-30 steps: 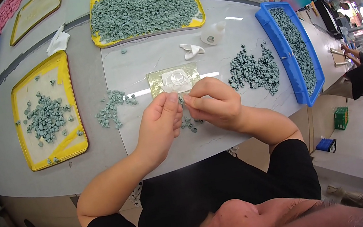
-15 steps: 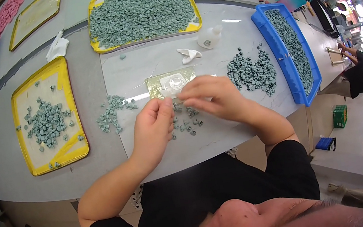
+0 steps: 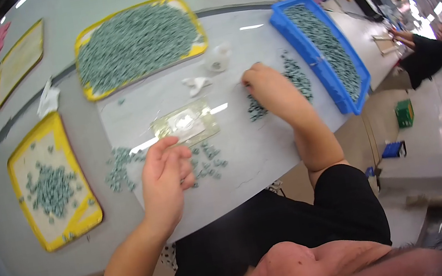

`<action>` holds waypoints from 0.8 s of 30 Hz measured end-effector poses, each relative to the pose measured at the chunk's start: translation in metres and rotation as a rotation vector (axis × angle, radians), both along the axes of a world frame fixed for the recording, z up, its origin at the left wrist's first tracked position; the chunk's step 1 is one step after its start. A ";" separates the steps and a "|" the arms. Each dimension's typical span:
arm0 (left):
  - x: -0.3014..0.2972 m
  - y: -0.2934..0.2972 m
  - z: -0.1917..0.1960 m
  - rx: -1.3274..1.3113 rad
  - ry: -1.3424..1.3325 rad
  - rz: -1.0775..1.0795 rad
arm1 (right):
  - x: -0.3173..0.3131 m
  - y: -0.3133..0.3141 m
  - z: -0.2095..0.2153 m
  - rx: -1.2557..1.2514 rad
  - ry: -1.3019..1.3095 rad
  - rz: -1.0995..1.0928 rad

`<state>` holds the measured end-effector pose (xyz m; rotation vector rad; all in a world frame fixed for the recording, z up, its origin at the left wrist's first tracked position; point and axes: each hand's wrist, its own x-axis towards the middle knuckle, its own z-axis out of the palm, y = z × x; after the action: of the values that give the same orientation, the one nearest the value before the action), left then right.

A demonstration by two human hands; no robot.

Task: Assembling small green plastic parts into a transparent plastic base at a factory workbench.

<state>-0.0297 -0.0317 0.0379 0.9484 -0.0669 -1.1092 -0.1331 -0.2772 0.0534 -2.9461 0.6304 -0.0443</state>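
Observation:
My right hand (image 3: 271, 89) is at the left side of a pile of small dark green pieces (image 3: 297, 77). Its fingers are pressed together, pointing down; anything between the tips is hidden. Beside a flat, clear yellowish pad (image 3: 203, 119) with a whitish round spot on it, my left hand (image 3: 164, 173) hovers with loosely bent fingers apart, holding nothing that I can see. Small grey-green pieces (image 3: 209, 166) lie scattered to the right of that hand. Another loose group of grey-green pieces (image 3: 118, 174) lies to its left.
A yellow-rimmed tray (image 3: 203, 42) heaped with green pieces stands at the back. Another yellow tray (image 3: 84, 177) holds fewer, on the left. A blue bin (image 3: 357, 67) of pieces stands right. A white bottle (image 3: 218, 57) and a crumpled white cloth (image 3: 196, 86) lie behind the pad.
My right hand has left the pad and moved right to the dark green pile. My left hand has drawn apart from it, its pinch loosened. The whole view has shifted and tilted.

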 end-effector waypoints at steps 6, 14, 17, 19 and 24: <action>-0.021 -0.016 0.029 0.118 -0.047 -0.025 | -0.022 -0.018 0.016 0.047 -0.019 -0.020; -0.033 -0.018 0.039 0.054 -0.106 -0.063 | -0.029 -0.007 0.033 0.184 -0.090 0.048; -0.033 -0.016 0.043 0.090 -0.099 -0.121 | -0.024 0.014 0.043 0.429 -0.220 0.133; -0.034 -0.016 0.042 0.107 -0.083 -0.174 | -0.025 0.031 0.050 0.523 -0.255 0.193; -0.033 -0.011 0.035 0.048 -0.047 -0.227 | -0.022 0.070 0.046 0.855 -0.322 0.403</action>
<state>-0.0630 -0.0429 0.0733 1.0282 -0.1911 -1.3019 -0.1551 -0.2069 0.0999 -2.1078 -0.0226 -0.1585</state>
